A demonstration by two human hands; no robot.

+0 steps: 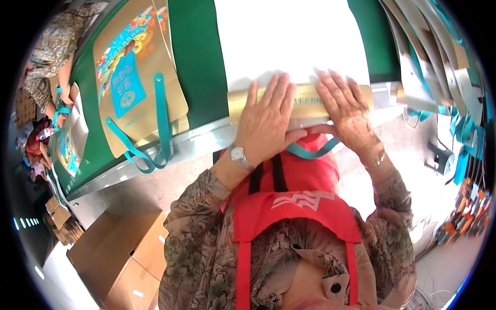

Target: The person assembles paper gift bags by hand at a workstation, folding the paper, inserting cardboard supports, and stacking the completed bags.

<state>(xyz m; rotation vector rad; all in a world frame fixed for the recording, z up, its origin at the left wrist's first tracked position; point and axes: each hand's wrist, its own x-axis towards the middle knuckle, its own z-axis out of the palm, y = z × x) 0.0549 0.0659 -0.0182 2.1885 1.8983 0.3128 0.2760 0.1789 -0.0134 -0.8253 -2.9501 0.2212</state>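
A large white sheet [292, 41], its near edge folded over into a gold band [310, 106], lies on the green tabletop in front of me. On the left part of the gold band rests my left hand [266, 116], fingers stretched out flat and thumb pointing right. My right hand [349, 111] presses flat on the band's right part, its fingers slightly spread. Below the band, between my thumbs and the red apron, a teal ribbon handle [314, 151] loops down. Neither hand is wrapped round anything.
A gold printed bag [142, 103] with teal handles lies to the left. Beyond it, another person's hands [64, 106] handle a teal strap at a similar bag. Several bag pieces [431, 57] are stacked at right. An open cardboard box [111, 253] stands low on the left.
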